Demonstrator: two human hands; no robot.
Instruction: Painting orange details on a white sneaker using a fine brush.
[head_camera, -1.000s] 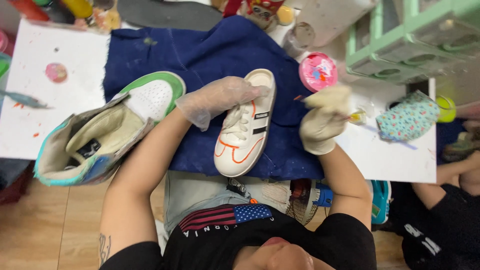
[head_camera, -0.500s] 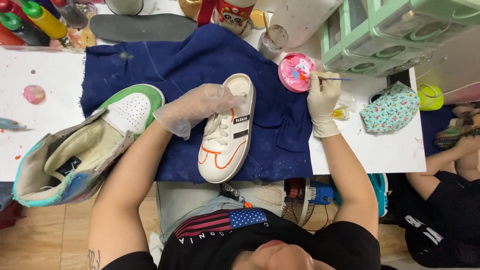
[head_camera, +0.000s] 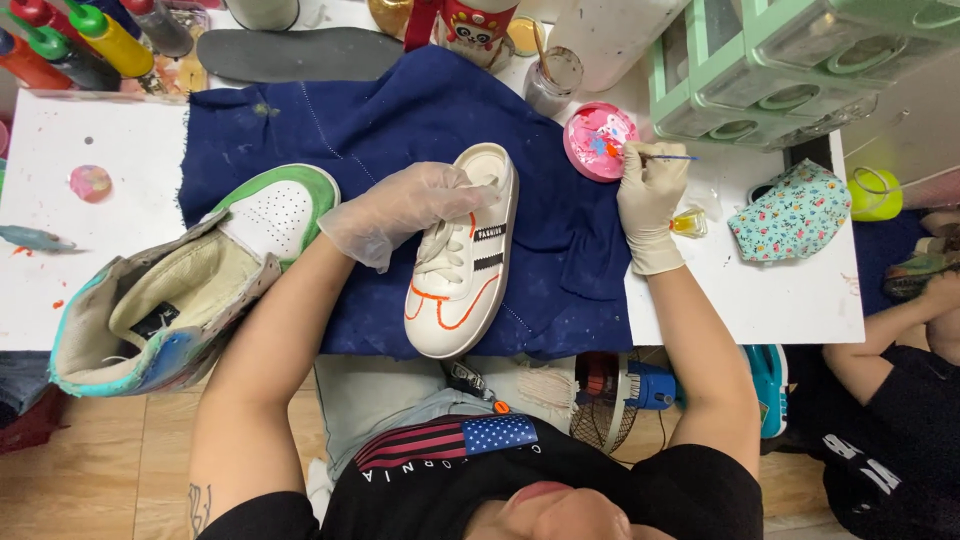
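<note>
Head view, looking down: white sneaker (head_camera: 462, 262) lying on blue cloth (head_camera: 400, 120), orange outline already painted along its side, remaining panels bare; gloved left hand (head_camera: 405, 207) spread flat over the laces, steadying; gloved right hand (head_camera: 650, 195) pinched shut on thin brush (head_camera: 668, 157), tip dipping into pink paint dish (head_camera: 598, 140); painting seemingly early.
</note>
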